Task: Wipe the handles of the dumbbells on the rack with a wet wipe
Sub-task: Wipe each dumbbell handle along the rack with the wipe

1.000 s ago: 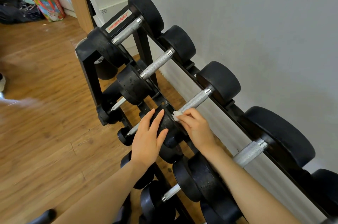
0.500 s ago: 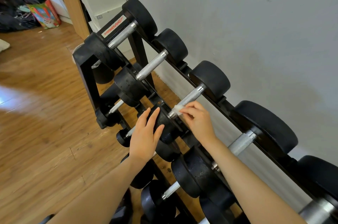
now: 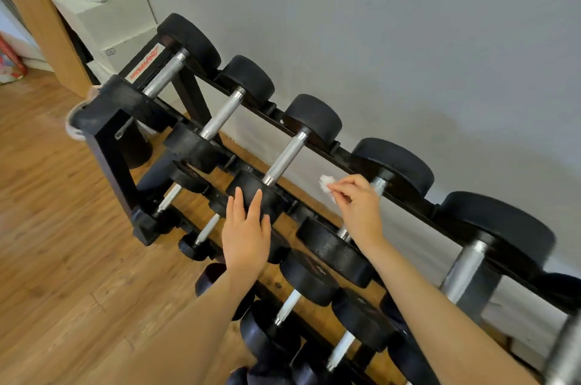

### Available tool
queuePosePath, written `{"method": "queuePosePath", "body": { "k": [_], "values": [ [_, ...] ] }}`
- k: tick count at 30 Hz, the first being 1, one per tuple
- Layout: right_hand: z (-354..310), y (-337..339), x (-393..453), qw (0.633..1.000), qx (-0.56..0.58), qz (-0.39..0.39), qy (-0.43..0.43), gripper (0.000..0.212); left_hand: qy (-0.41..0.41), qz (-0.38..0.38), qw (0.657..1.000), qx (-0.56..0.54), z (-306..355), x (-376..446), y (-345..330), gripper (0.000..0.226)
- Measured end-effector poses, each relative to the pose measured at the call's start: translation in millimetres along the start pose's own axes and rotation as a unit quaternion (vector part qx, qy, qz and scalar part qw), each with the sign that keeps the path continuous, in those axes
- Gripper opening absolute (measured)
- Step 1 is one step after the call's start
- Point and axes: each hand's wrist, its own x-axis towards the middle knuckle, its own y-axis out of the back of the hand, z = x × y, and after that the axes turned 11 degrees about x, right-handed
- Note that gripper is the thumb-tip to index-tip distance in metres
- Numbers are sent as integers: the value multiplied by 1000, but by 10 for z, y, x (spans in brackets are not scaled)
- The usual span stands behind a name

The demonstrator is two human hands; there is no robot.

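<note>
The right hand (image 3: pixel 358 211) pinches the wet wipe (image 3: pixel 327 185) and has moved from the third handle (image 3: pixel 284 158) to the fourth; the left hand (image 3: pixel 246 233) stays flat, holding nothing

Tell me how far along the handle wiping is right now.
Done: cannot tell; no handle shows visible wetness. In hand: the right hand pinches the wet wipe just over the fourth top-row handle, while the left hand rests on the third dumbbell's front head. Left: the fifth handle and the lower rows.
</note>
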Motion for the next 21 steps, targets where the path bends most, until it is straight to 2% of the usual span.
{"method": "queuePosePath", "body": {
  "k": [2, 6, 11, 18, 21],
  "values": [
    [6, 78, -146, 999, -9, 27, -16, 20, -15, -6, 999, 28, 23, -55, 13, 52],
    [36, 193, -331, 996, -19, 80, -29, 19, -28, -34, 999, 9, 161, -133, 45, 49],
    [107, 330, -392, 992, 1, 120, -31, 19, -85, -33, 995, -31, 566, -346, 88, 49],
    [302, 521, -419, 993, 5, 116, -22, 19, -51, -20, 995, -81, 1118, -613, -101, 46],
    [393, 605, -460, 993, -1, 113, -24, 19, -27, 3, 997, -68, 1300, -687, -206, 46]
  ]
}}
